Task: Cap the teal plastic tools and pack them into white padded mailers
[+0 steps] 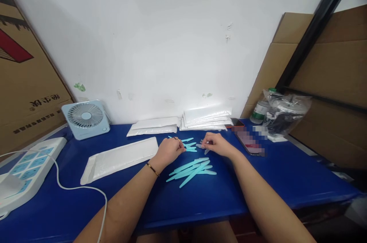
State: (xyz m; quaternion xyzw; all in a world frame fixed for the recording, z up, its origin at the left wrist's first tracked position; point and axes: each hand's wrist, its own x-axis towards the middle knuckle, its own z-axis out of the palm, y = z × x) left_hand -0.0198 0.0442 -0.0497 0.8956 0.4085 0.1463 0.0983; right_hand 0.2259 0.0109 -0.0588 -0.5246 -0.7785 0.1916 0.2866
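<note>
On the blue table, my left hand (171, 150) has its fingers pinched together at the left end of a small group of turquoise sticks (189, 145). What its fingertips hold is too small to make out. My right hand (215, 144) is closed on a small translucent piece (200, 146), just right of that group. Nearer the table's front, several longer turquoise sticks (192, 169) lie crossed in a loose pile, touched by neither hand. A white padded envelope (120, 159) lies flat to the left of my left hand.
White packets (205, 119) are stacked against the wall, beside more envelopes (153, 126). A blue fan (86, 119) and a power strip (34, 170) with a white cable stand left. At right are a phone (249, 140), a bottle (259, 111) and a plastic-wrapped item (282, 115).
</note>
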